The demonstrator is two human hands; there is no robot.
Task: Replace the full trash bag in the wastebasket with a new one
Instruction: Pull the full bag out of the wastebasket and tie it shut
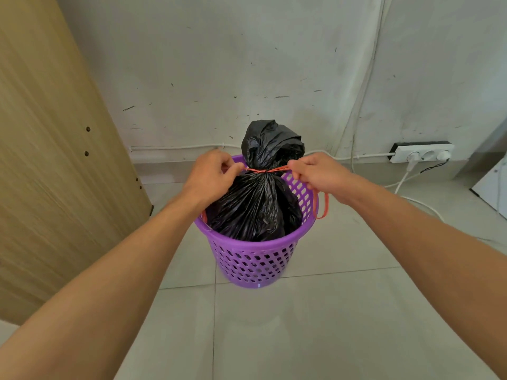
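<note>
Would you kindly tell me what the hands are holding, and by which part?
Both hands, left and right, pinch the orange drawstring on either side of the black trash bag's neck.

no readable text, labels, brands, numbers or signs anywhere

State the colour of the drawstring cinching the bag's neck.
Orange-red drawstring, clearest in the head view.

One purple perforated plastic wastebasket [255, 259], one tied black plastic trash bag [258, 204], one orange drawstring [267, 170], two hands, and seemingly one white power strip [422, 152].
</note>
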